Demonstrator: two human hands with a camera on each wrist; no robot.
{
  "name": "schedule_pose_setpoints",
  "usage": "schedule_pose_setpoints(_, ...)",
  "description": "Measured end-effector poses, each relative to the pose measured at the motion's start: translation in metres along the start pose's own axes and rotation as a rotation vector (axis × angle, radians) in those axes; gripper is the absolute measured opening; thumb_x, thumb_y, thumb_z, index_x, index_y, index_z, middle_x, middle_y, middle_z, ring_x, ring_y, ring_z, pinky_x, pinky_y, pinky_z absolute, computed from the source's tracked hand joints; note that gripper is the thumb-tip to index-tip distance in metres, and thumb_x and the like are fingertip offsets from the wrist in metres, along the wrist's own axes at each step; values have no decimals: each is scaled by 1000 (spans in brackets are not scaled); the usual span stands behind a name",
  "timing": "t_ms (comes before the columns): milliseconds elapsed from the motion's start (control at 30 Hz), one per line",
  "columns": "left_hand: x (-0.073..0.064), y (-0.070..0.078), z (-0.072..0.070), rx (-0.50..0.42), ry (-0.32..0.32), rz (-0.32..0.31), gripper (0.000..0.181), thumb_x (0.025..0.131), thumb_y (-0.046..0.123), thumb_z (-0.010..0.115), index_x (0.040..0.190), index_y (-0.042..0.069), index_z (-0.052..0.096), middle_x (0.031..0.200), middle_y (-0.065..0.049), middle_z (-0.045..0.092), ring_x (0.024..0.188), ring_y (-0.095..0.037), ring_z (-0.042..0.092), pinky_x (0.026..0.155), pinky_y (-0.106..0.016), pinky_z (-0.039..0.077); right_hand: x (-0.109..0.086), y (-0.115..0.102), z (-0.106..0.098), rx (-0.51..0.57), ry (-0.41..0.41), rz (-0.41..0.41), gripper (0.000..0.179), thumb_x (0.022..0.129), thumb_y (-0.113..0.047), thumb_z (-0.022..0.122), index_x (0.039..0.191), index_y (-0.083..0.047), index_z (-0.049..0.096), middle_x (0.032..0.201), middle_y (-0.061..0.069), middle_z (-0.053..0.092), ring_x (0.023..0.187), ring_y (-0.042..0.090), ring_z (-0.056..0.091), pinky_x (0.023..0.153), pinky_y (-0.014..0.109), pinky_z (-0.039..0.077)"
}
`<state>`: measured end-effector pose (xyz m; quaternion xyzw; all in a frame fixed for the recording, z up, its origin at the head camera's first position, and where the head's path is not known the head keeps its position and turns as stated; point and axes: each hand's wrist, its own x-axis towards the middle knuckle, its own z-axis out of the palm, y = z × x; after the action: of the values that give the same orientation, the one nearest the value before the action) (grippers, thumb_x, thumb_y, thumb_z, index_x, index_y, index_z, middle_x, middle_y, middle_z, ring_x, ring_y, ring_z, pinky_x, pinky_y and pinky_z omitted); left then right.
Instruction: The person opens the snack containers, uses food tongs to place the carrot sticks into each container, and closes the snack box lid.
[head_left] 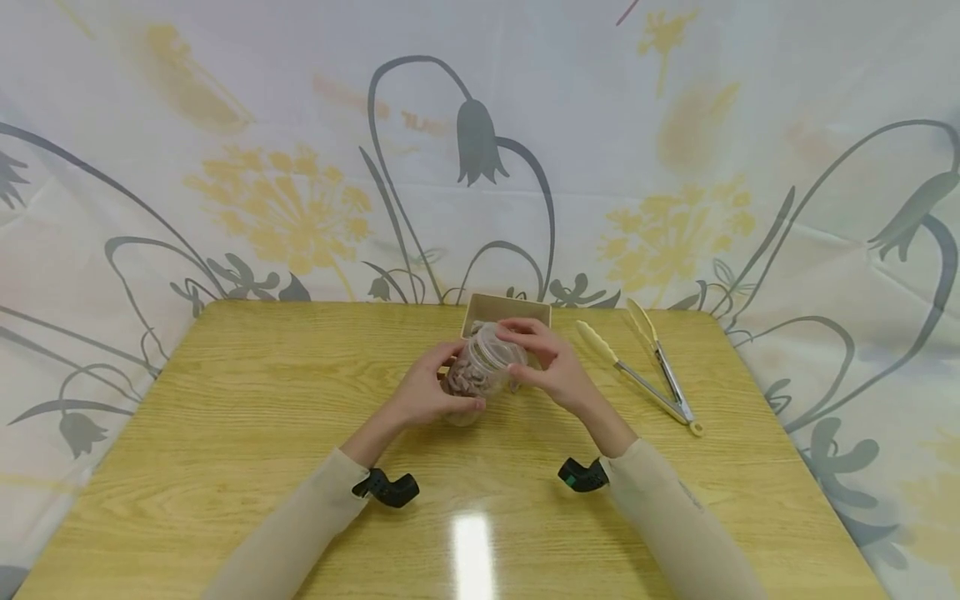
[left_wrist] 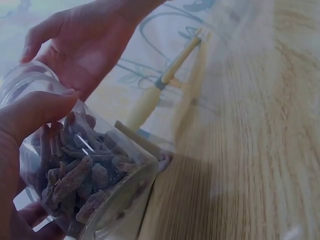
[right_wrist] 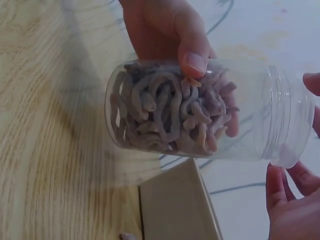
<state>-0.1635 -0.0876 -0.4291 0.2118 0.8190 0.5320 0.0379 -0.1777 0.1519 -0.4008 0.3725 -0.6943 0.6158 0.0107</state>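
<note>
A clear plastic jar [head_left: 472,379] is held tilted above the table, partly filled with greyish-brown, twisted, shrivelled pieces [right_wrist: 167,110]. My left hand [head_left: 423,392] grips the body of the jar, with the thumb on the near side and fingers around the far side. My right hand [head_left: 558,375] has its thumb and fingers around the clear lid [right_wrist: 296,132] at the jar's upper end. In the left wrist view, the pieces lie heaped toward the base of the jar [left_wrist: 90,170].
Just behind the jar stands a beige box [head_left: 510,306], partly hidden. A loose piece [right_wrist: 127,236] lies on the table beside it. Tongs [head_left: 672,383] with cream tips lie spread on the right. A patterned cloth [head_left: 300,100] hangs behind the wooden table [head_left: 247,400].
</note>
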Motion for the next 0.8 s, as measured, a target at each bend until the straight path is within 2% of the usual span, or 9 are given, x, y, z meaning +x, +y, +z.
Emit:
schedule_pose_setpoints(133,-5,4,0,18,-3,16,81,72,25,90,143,18,52,126,-3,54,110,-23,54,89,-41,51,-5,0,-2,46,-10,-35,51,93,-19,72,128,16,57,138,32,45,128,33,42,107,32,39)
schedule_pose_setpoints(300,-9,11,1,45,-7,28,81,73,27,89,144,20,52,125,-3,53,109,-22,54,88,-41,52,-8,1,-2,42,-18,-44,41,93,-11,70,124,14,61,138,32,46,126,36,43,104,32,42)
schedule_pose_setpoints(633,-11,18,3,116,12,14,84,70,32,88,145,21,52,124,-4,52,108,-24,53,89,-45,51,-13,1,3,49,-6,-10,37,92,-6,68,123,13,62,139,29,46,127,30,43,105,30,42)
schedule_pose_setpoints(800,-11,17,6,139,40,11,85,67,31,90,143,21,53,122,-3,52,106,-23,54,88,-44,52,-17,7,7,28,46,19,37,90,-1,67,124,13,61,136,26,48,126,27,45,103,32,43)
